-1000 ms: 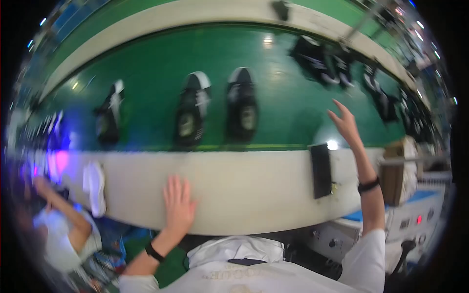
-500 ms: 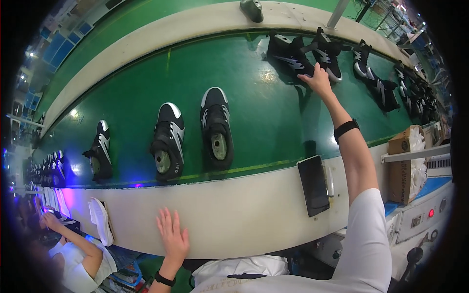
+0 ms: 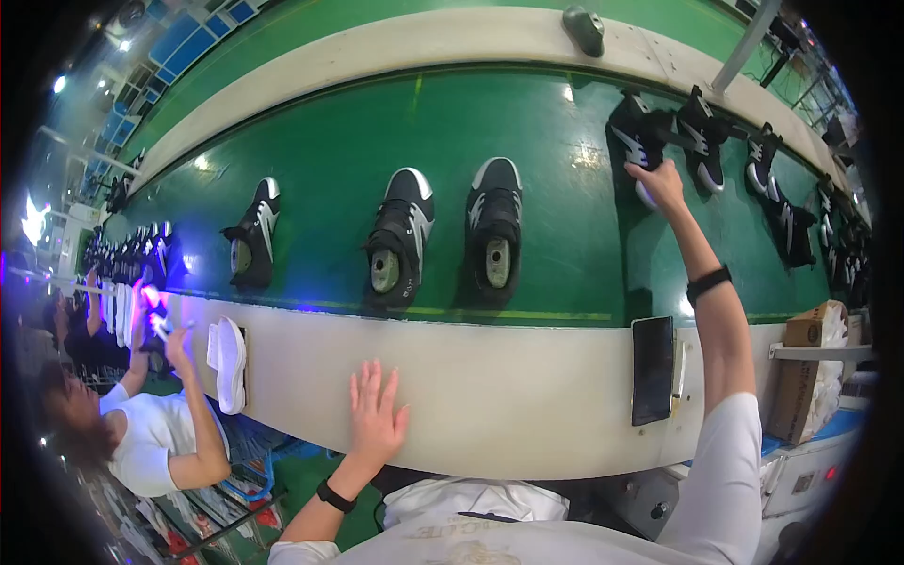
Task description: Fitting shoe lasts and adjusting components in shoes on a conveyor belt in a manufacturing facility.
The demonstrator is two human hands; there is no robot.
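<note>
My right hand [image 3: 659, 183] reaches to the far side of the green belt [image 3: 339, 160], its fingers closed on the front of a black shoe [image 3: 637, 141] with silver-white trim. A second black shoe [image 3: 701, 141] stands just right of it. On the pale ledge [image 3: 537, 395] at the belt's near edge my left hand [image 3: 379, 419] rests flat, fingers spread, holding nothing. Between my hands two black-and-white shoes stand toes away, one near the middle [image 3: 494, 221], the other to its left [image 3: 399, 226]; grey-green lasts show in their openings.
A dark tablet [image 3: 652, 370] lies on the ledge by my right forearm. White soles [image 3: 231, 365] stand at the left, near a co-worker [image 3: 165, 433]. More shoes [image 3: 783, 217] sit right. A lone last [image 3: 584, 30] lies on the far rim; a carton [image 3: 799, 377] stands right.
My right hand has taken hold of the left shoe of the far pair and turned its toe toward me. The view has shifted, so things sit farther right. My left hand stays on the ledge.
</note>
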